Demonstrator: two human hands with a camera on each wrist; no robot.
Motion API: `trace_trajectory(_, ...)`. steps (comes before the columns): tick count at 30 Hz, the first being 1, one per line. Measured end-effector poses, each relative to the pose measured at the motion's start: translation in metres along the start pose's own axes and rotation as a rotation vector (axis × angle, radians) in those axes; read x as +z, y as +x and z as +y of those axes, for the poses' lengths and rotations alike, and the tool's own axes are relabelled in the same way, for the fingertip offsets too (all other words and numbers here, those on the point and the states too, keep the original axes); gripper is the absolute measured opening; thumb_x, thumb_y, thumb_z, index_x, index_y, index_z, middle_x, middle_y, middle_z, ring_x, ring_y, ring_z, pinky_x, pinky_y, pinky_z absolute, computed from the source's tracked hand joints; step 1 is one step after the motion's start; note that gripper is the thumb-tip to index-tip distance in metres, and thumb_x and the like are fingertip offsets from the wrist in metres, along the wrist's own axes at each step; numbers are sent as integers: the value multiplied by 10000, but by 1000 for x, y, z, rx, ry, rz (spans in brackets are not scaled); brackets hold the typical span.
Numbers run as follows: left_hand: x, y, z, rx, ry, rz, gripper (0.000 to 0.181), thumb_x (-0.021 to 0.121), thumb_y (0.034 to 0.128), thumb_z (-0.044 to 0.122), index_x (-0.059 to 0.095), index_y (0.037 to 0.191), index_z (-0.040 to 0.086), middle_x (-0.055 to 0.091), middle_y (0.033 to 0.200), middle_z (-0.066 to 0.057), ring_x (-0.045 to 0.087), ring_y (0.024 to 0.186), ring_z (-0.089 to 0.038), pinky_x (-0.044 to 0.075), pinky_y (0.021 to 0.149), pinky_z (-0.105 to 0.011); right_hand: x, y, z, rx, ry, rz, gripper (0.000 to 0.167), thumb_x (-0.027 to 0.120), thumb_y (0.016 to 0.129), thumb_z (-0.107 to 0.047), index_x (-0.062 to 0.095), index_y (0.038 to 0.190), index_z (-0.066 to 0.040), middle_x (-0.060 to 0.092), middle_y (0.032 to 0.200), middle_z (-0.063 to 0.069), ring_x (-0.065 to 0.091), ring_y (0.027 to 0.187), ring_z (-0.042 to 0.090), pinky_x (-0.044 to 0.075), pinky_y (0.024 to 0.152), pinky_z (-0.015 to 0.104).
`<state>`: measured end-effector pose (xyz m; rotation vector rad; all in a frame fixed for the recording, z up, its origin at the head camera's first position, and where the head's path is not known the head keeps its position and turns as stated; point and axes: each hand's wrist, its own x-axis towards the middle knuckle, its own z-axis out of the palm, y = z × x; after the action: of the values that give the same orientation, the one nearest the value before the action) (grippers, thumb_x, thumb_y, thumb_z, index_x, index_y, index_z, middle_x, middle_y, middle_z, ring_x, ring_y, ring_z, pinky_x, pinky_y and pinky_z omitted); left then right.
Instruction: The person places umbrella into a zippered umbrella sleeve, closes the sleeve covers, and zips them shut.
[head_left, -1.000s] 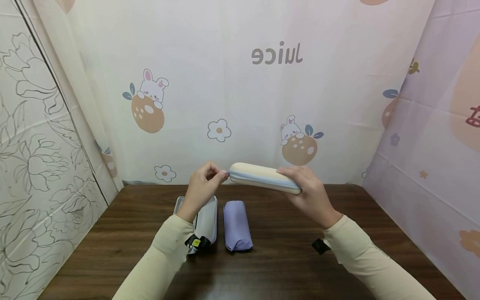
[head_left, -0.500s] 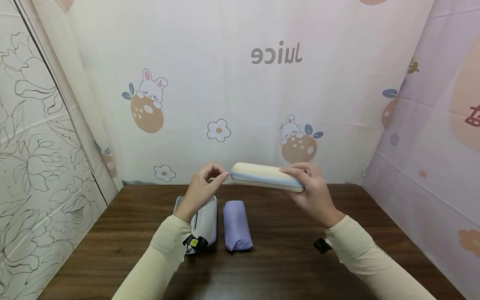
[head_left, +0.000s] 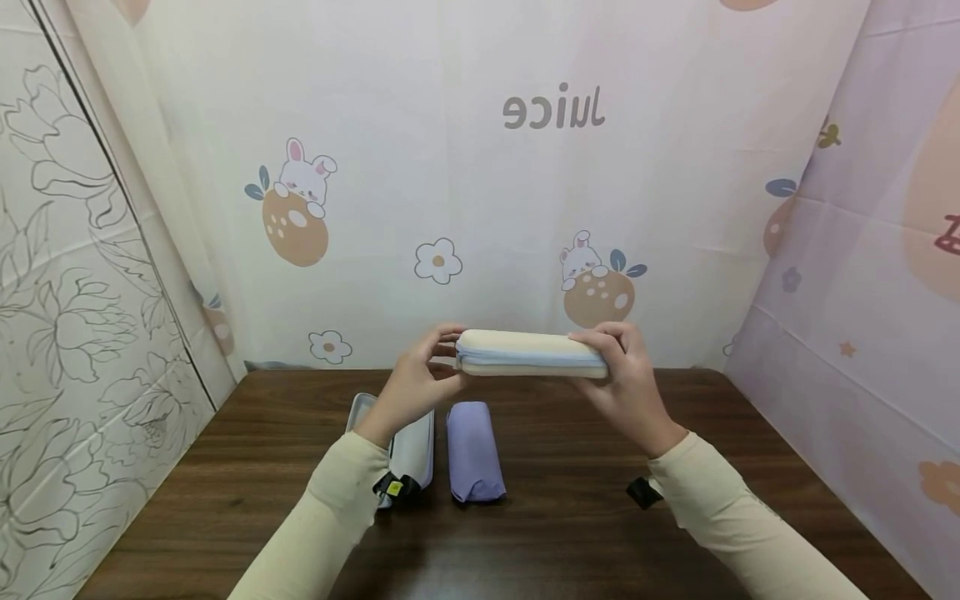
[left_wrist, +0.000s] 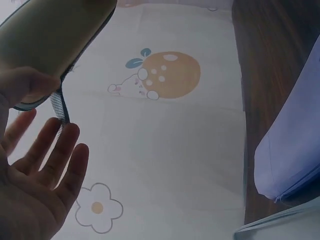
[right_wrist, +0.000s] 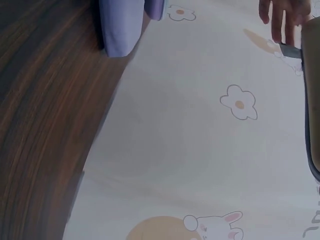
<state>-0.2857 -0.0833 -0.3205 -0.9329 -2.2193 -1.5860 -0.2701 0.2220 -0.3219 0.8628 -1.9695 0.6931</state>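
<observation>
A cream zip case (head_left: 528, 348) with a light-blue zipper band is held level above the far table edge. My right hand (head_left: 626, 379) grips its right end, thumb below and fingers on top. At its left end is my left hand (head_left: 420, 375), with the thumb (left_wrist: 32, 85) against the underside and the fingers spread around the end. A grey ribbed strip (left_wrist: 59, 106) hangs from that end by the left fingertips. In the right wrist view only the edge of the case (right_wrist: 314, 100) shows; the right hand is out of that frame.
On the brown wooden table (head_left: 570, 517) lies a lilac fabric bundle (head_left: 475, 454), resembling a folded umbrella. Left of it a pale grey case (head_left: 414, 454) is partly hidden by my left wrist. A printed curtain (head_left: 480, 208) hangs behind the table.
My left hand has gone from pinching at the tip of the left end to spreading its fingers around that end. The cream case has tilted to nearly level.
</observation>
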Motion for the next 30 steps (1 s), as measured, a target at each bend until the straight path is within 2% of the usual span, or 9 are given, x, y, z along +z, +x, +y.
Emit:
trace_trajectory(4,5,1,5,52,17,19,608,845,822,128,589,1359,250,628,1236,31,600,1045,-170,551,781,-373,2,-1,1,-8,35,18,527,596,956,-497,606,1261,-67,478,1165,238,466,1022,365,417,800,442)
trace_trajectory(9,8,2,11,126,84,98,612,890,779,211,636,1330,291,632,1170,81,523,993,-156,444,745,-376,4,-2,1,1,55,-1,551,620,957,-477,550,1262,-24,471,1179,240,460,1046,344,427,816,461)
trace_trajectory(13,8,1,14,162,103,131,641,915,743,233,654,1324,303,622,1185,105,468,1024,-162,427,807,-393,6,-1,2,-14,71,9,582,670,936,-458,533,1250,14,488,1181,236,466,1036,330,415,826,439)
trace_trajectory(19,9,0,17,229,122,172,662,941,700,232,684,1310,253,572,1331,98,401,1146,-175,393,916,-448,11,-1,4,-10,122,-7,604,682,918,-480,530,1230,14,530,1186,166,494,1022,275,413,839,398)
trace_trajectory(21,10,0,19,256,96,159,659,941,697,199,685,1305,212,575,1355,86,427,1189,-168,398,950,-437,12,-2,4,4,126,-38,607,671,916,-496,521,1230,1,531,1191,142,496,1031,257,423,843,402)
trace_trajectory(24,12,0,24,307,4,106,671,933,687,88,666,1301,126,609,1351,24,504,1237,-182,427,1000,-420,13,-5,4,21,101,-89,611,634,924,-516,505,1246,-12,534,1203,125,499,1053,253,441,860,432)
trace_trajectory(27,13,-1,36,350,-96,35,671,896,693,-34,634,1305,49,641,1310,-71,580,1207,-215,484,979,-413,13,-6,4,29,79,-129,574,661,928,-459,495,1269,-28,542,1211,119,498,1077,263,442,888,471)
trace_trajectory(30,14,-2,47,382,-145,-10,633,855,713,-101,608,1291,-31,660,1252,-138,626,1125,-240,520,928,-401,13,-6,3,36,65,-148,548,685,923,-409,496,1282,-41,557,1215,109,504,1086,259,439,908,482)
